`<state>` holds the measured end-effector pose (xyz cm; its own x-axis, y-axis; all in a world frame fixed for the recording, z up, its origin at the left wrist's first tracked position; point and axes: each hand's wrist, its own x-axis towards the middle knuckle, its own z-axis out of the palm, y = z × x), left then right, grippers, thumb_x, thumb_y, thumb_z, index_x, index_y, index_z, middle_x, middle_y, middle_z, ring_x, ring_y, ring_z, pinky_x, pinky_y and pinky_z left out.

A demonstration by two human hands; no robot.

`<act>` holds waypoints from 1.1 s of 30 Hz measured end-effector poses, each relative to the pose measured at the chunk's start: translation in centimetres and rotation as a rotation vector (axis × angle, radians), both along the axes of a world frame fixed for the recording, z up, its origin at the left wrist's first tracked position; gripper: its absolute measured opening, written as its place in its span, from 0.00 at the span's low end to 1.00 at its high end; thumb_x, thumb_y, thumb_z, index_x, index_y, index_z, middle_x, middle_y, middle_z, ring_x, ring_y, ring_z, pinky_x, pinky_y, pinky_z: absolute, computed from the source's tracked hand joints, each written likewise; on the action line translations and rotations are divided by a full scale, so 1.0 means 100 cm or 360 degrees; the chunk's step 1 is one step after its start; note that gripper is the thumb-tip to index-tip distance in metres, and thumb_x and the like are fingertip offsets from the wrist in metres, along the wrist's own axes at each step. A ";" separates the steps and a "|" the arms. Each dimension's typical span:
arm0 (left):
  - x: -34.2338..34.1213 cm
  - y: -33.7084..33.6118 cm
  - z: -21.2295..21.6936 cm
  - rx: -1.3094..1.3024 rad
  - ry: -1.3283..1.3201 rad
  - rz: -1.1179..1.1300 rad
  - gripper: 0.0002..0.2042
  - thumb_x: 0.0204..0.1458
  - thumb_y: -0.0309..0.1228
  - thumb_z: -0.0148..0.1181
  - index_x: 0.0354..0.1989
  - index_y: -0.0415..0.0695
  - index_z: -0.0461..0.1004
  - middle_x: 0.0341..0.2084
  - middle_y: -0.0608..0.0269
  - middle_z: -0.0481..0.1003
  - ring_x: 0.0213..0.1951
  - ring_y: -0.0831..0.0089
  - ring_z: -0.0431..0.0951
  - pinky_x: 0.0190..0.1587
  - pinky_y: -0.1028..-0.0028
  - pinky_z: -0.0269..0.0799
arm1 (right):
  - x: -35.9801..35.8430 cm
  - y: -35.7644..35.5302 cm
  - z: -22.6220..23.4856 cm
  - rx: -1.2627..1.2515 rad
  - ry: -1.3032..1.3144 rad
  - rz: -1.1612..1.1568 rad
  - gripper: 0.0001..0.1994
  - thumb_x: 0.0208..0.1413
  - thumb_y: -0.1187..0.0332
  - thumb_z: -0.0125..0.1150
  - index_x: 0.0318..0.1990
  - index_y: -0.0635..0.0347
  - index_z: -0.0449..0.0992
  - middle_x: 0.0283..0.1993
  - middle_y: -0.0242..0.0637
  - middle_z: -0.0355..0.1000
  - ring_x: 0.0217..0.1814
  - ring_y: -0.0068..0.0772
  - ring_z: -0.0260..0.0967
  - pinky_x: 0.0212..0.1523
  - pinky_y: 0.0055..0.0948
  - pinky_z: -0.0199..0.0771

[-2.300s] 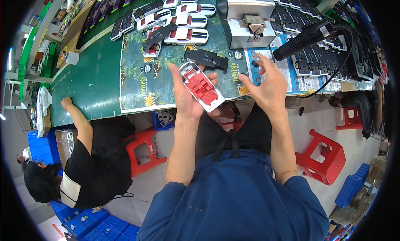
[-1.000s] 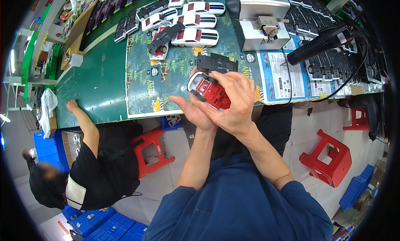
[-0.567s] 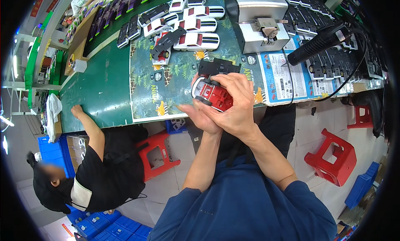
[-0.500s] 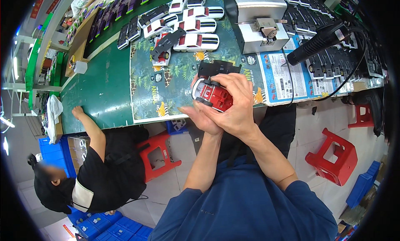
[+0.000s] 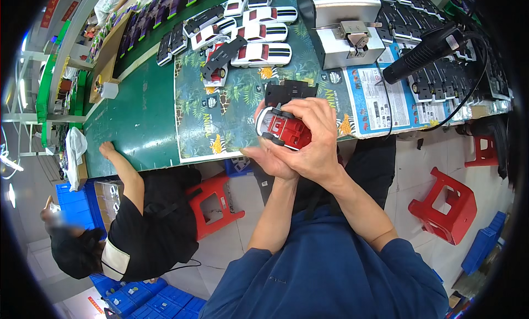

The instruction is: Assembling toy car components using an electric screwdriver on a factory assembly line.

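Both of my hands hold an upturned toy car body (image 5: pixel 295 132) above the front edge of the bench. Its red interior faces up, with black wheels on axles and a white rim at the end. My right hand (image 5: pixel 318 138) wraps over the car's right side, fingers curled round it. My left hand (image 5: pixel 274 160) supports it from the left and below, and part of its fingers is hidden behind the car. Just beyond my fingers lies a black car chassis plate (image 5: pixel 289 91) on the printed mat (image 5: pixel 194 132).
Several white toy cars (image 5: pixel 262 54) lie at the back of the mat. A metal fixture (image 5: pixel 347 35) stands to the right, beside a black corded power screwdriver (image 5: pixel 421 57). Black chassis rows fill the far right. A co-worker (image 5: pixel 149 220) sits at left; a red stool (image 5: pixel 443 206) stands right.
My hands keep their hold, and the car body has tilted slightly. The whole view has shifted a little. The co-worker's other hand now shows raised near the head.
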<state>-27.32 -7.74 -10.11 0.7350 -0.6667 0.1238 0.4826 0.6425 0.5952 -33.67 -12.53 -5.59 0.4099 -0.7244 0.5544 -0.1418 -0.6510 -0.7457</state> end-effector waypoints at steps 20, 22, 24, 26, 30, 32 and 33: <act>0.002 -0.001 0.001 0.0029 0.0067 0.0023 0.49 0.55 0.73 0.34 0.69 0.37 0.50 0.57 0.53 0.65 0.59 0.64 0.67 0.63 0.61 0.62 | 0.005 -0.002 0.001 -0.0062 0.0022 0.0000 0.27 0.30 0.62 0.79 0.41 0.61 0.77 0.43 0.40 0.74 0.49 0.43 0.68 0.52 0.40 0.63; 0.002 -0.001 0.002 0.0016 0.0065 0.0003 0.49 0.55 0.73 0.33 0.69 0.37 0.50 0.57 0.54 0.65 0.60 0.64 0.67 0.63 0.62 0.62 | 0.005 -0.001 0.002 -0.0066 0.0032 -0.0004 0.27 0.30 0.63 0.79 0.41 0.61 0.77 0.43 0.40 0.75 0.49 0.43 0.68 0.52 0.39 0.63; 0.003 0.000 -0.002 0.0022 0.0061 0.0014 0.49 0.55 0.73 0.34 0.69 0.37 0.51 0.57 0.54 0.65 0.60 0.65 0.66 0.63 0.62 0.61 | 0.006 -0.001 0.002 -0.0065 0.0045 0.0004 0.27 0.30 0.63 0.79 0.41 0.61 0.77 0.43 0.40 0.75 0.49 0.43 0.68 0.51 0.39 0.64; 0.003 0.000 -0.003 0.0028 0.0059 0.0021 0.49 0.55 0.73 0.34 0.69 0.37 0.51 0.57 0.55 0.65 0.60 0.65 0.66 0.64 0.63 0.61 | 0.007 -0.001 0.003 -0.0065 0.0058 0.0009 0.26 0.30 0.63 0.79 0.41 0.61 0.77 0.43 0.39 0.75 0.49 0.42 0.68 0.51 0.38 0.64; 0.003 -0.001 -0.004 -0.0053 0.0141 -0.0019 0.46 0.54 0.72 0.39 0.65 0.41 0.57 0.58 0.53 0.65 0.60 0.62 0.66 0.64 0.60 0.63 | 0.006 0.000 0.003 -0.0040 0.0057 -0.0001 0.26 0.31 0.64 0.80 0.41 0.61 0.77 0.43 0.39 0.75 0.48 0.41 0.68 0.51 0.38 0.64; 0.003 0.000 -0.006 -0.0059 0.0120 -0.0029 0.46 0.54 0.73 0.39 0.66 0.41 0.56 0.59 0.53 0.65 0.61 0.62 0.66 0.64 0.60 0.63 | 0.006 0.000 0.003 -0.0035 0.0057 -0.0004 0.26 0.31 0.64 0.80 0.41 0.61 0.77 0.43 0.38 0.75 0.48 0.41 0.68 0.51 0.38 0.65; 0.003 0.001 -0.006 -0.0064 0.0140 -0.0030 0.46 0.54 0.73 0.39 0.66 0.41 0.56 0.59 0.53 0.65 0.61 0.62 0.66 0.64 0.60 0.63 | 0.007 0.000 0.003 -0.0024 0.0055 0.0006 0.26 0.31 0.64 0.80 0.41 0.61 0.77 0.43 0.38 0.75 0.48 0.41 0.68 0.51 0.38 0.65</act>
